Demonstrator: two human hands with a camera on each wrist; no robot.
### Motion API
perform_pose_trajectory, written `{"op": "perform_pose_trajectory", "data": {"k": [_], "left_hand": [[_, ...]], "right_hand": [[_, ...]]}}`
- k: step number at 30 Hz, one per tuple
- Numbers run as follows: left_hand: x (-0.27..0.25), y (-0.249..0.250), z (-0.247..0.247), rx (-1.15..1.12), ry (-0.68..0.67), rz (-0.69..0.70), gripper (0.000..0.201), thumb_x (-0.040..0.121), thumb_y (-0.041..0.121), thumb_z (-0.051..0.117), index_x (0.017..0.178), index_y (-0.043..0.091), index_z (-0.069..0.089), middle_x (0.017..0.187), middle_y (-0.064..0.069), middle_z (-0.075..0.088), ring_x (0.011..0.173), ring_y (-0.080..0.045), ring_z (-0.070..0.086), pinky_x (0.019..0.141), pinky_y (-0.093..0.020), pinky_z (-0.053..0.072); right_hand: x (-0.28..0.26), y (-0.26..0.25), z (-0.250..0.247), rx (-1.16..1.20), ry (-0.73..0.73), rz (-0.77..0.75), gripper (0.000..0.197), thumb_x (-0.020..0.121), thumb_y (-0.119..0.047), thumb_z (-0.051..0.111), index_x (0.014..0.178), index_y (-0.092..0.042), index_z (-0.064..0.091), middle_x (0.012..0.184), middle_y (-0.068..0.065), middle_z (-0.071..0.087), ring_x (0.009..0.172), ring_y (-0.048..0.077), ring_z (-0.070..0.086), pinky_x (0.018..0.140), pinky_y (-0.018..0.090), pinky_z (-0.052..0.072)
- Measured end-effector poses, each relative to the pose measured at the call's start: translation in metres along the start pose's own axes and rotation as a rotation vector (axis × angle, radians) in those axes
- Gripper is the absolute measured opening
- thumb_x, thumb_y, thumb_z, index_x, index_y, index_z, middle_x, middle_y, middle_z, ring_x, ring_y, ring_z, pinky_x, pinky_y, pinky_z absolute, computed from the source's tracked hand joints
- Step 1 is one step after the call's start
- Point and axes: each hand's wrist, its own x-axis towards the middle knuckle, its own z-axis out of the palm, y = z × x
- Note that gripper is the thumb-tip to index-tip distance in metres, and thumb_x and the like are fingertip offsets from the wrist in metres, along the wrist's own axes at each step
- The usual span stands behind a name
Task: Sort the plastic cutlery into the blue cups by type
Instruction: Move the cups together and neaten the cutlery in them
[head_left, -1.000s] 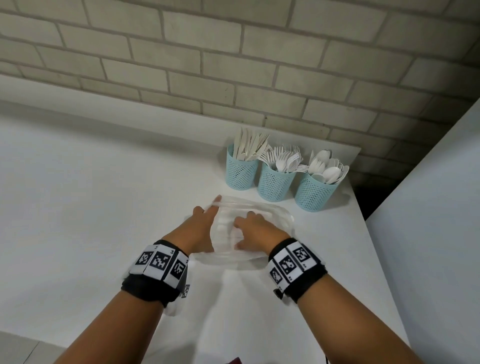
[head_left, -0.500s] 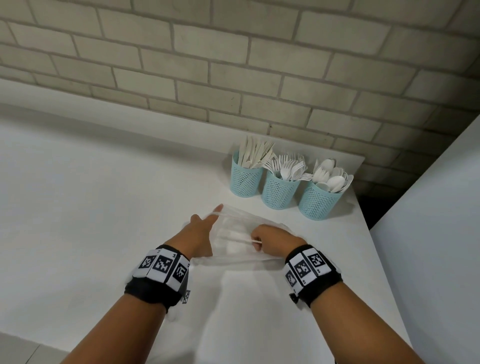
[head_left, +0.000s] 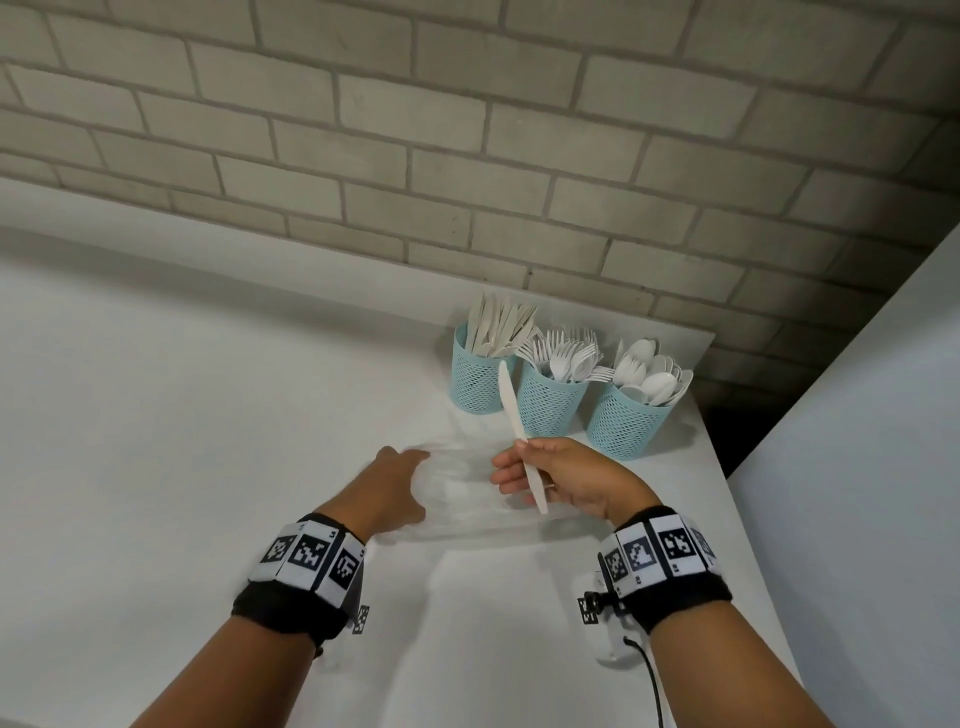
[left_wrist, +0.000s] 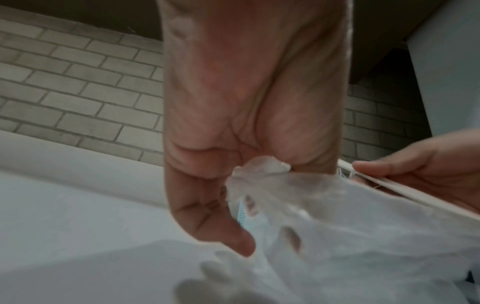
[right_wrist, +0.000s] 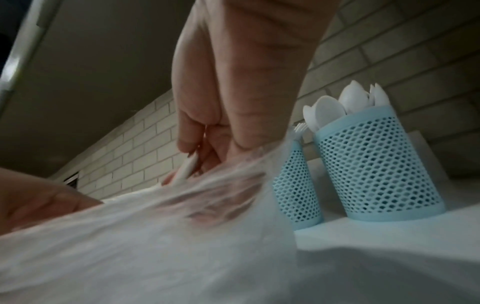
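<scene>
Nearest the camera, two wrists with black bands and coded markers are seen over the white surface. At about 11 o'clock from the left band, the left hand is clamped on the edge of a clear plastic bag; in the left wrist view a fold of the film is pinched between curled fingers and palm. The bag is thin, limp and probably slippery, so it is best held by a bunched edge, as here. At about 3 o'clock from it, the right hand is closed round a white plastic knife, pinched low on the handle between thumb and fingers, with the blade pointing to 12 o'clock, above the bag. The knife is judged light and fairly stiff, slightly springy, and liable to slip or swing if held only at its end; a grip nearer mid-handle would steady it. Farther off, at 12 to 1 o'clock, three blue cups stand in a row against the brick wall: the knife cup, the fork cup and the spoon cup, each already well filled. The held knife belongs in the leftmost.
</scene>
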Motion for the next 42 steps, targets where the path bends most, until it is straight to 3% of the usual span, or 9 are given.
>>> {"op": "perform_pose_trajectory", "data": {"k": [5,9,15,20,25,30,33,37,42], "left_hand": [[-0.009,0.007,-0.008,-0.023,-0.019,0.063,0.064,0.087,0.030,0.062,0.142,0.028,0.031,0.139,-0.003,0.034,0.112,-0.016,0.050,0.085,-0.020,0.041],[-0.018,0.012,-0.022,-0.105,-0.066,0.124,0.053,0.085,0.041,0.063,0.133,0.033,0.044,0.142,0.006,0.039,0.120,-0.012,0.046,0.088,-0.018,0.034],[-0.012,0.028,-0.051,-0.144,-0.009,0.197,0.037,0.081,0.045,0.065,0.115,0.031,0.059,0.136,0.004,0.049,0.128,-0.013,0.043,0.100,-0.025,0.034],[0.016,0.049,-0.079,-0.278,0.175,0.214,0.072,0.079,0.035,0.072,0.139,0.019,0.036,0.139,-0.008,0.045,0.126,-0.018,0.044,0.092,-0.022,0.035],[0.063,0.064,-0.083,-0.495,0.209,0.211,0.110,0.068,0.027,0.082,0.149,0.017,0.008,0.153,-0.011,0.022,0.139,-0.026,0.026,0.112,-0.039,0.030],[0.101,0.065,-0.066,-0.638,0.169,0.200,0.121,0.066,0.016,0.084,0.148,0.009,-0.004,0.153,-0.013,0.018,0.140,-0.027,0.023,0.114,-0.042,0.026],[0.115,0.061,-0.054,-0.740,0.146,0.201,0.119,0.067,0.005,0.082,0.147,0.006,-0.007,0.150,-0.012,0.025,0.137,-0.026,0.030,0.111,-0.038,0.028],[0.133,0.054,-0.040,-0.790,0.178,0.204,0.122,0.063,0.003,0.084,0.146,0.008,-0.006,0.146,-0.012,0.032,0.133,-0.025,0.036,0.109,-0.034,0.030],[0.153,0.051,-0.028,-0.825,0.192,0.245,0.130,0.058,0.007,0.087,0.146,0.012,-0.009,0.149,-0.009,0.030,0.134,-0.022,0.035,0.108,-0.031,0.030]], "right_hand": [[-0.008,-0.024,-0.004,-0.032,0.060,-0.166,0.022,0.096,-0.025,0.050,0.095,-0.025,0.072,0.074,-0.007,0.054,0.060,0.006,0.042,0.053,0.017,0.034],[-0.016,-0.062,-0.009,-0.054,0.189,-0.318,0.015,0.091,-0.016,0.058,0.092,-0.025,0.068,0.070,-0.013,0.066,0.070,0.007,0.054,0.064,0.021,0.041],[0.000,-0.106,-0.021,0.047,0.383,-0.350,0.020,0.083,0.003,0.064,0.096,-0.012,0.058,0.084,0.010,0.068,0.070,0.018,0.065,0.058,0.021,0.053],[0.033,-0.124,-0.023,0.054,0.551,-0.428,0.007,0.094,-0.012,0.055,0.089,-0.015,0.059,0.087,0.004,0.067,0.075,0.014,0.066,0.060,0.017,0.057],[0.069,-0.125,-0.024,-0.106,0.654,-0.531,0.011,0.093,-0.012,0.055,0.088,-0.019,0.062,0.088,0.002,0.063,0.086,0.020,0.063,0.078,0.031,0.057],[0.099,-0.121,-0.027,-0.226,0.728,-0.500,0.009,0.089,-0.010,0.059,0.095,-0.016,0.062,0.090,0.007,0.064,0.087,0.028,0.064,0.087,0.045,0.053],[0.111,-0.118,-0.028,-0.292,0.729,-0.459,0.010,0.091,-0.009,0.056,0.097,-0.014,0.062,0.098,0.011,0.067,0.083,0.028,0.066,0.081,0.039,0.055],[0.122,-0.114,-0.029,-0.417,0.739,-0.465,0.020,0.093,-0.008,0.050,0.108,-0.009,0.062,0.107,0.010,0.067,0.088,0.021,0.063,0.071,0.016,0.047],[0.133,-0.110,-0.019,-0.899,0.682,-0.516,0.041,0.100,-0.023,0.037,0.138,-0.009,0.043,0.145,0.010,0.042,0.133,0.025,0.039,0.111,0.037,0.032]]}}
